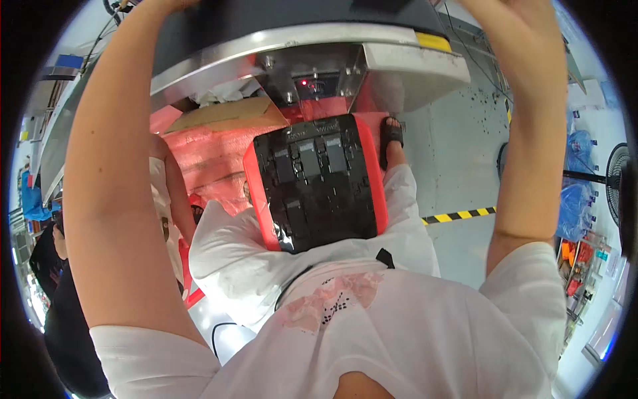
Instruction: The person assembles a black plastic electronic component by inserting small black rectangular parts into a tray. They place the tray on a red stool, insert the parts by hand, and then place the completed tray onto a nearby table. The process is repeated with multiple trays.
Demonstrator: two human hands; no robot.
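Note:
Both my arms are raised toward the top edge of the head view. Of my left hand (169,4) only a sliver shows at the upper left, by the dark work surface (292,14); its fingers are cut off. My right hand (515,13) reaches the edge at the upper right, with its fingers also out of the picture. What either hand touches or holds is hidden. Across my lap lies a black moulded case (319,186) with red sides and glossy raised panels. Neither visible part of my hands touches it.
The work surface has a metal front edge (292,36) with a control box (316,86) below, its red light lit. An open cardboard box (229,114) sits on pink wrap (209,159). Another person's arm (178,193) is at left; a black fan (619,183) stands right.

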